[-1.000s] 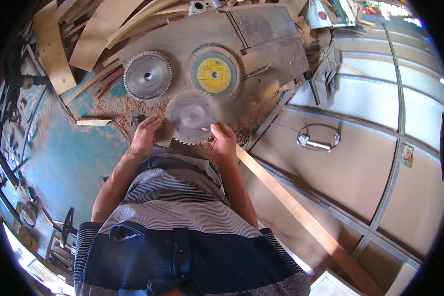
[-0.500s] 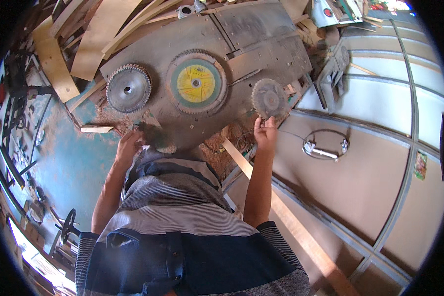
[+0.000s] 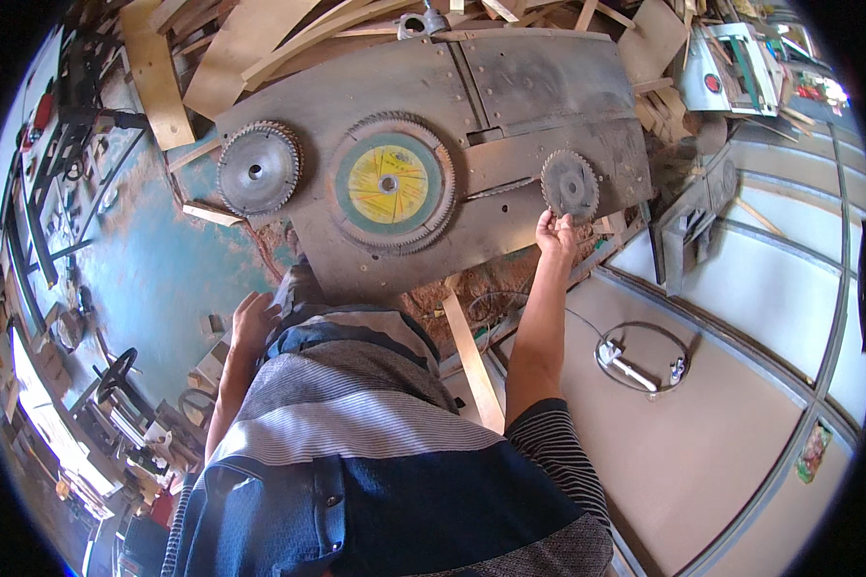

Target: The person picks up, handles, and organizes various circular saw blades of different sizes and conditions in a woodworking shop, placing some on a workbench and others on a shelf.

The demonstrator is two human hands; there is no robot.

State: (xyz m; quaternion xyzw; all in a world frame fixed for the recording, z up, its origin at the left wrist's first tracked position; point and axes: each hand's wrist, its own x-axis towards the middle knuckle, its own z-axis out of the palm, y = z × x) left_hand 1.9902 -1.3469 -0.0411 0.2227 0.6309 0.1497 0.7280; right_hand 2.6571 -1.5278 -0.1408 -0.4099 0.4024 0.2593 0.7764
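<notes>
My right hand pinches the lower rim of a small, dark circular saw blade between thumb and fingers. The blade's flat face is turned up, over the right end of a worn metal saw table. Near the middle of the table lies a large toothed blade, with a green and yellow disc on top of it. A grey toothed blade rests at the table's left end. Beside my waist hangs my left hand, fingers loosely bent and nothing visible in them.
Planks and offcuts pile up behind the table. Sawdust and a wood strip are below its front edge. On the right, a coiled cable with a white fitting lies on a framed panel. A black handwheel stands at left.
My right hand has carried the small blade to the right, farther over the table's right end. My left hand has dropped back toward my waist. The whole view has shifted.
</notes>
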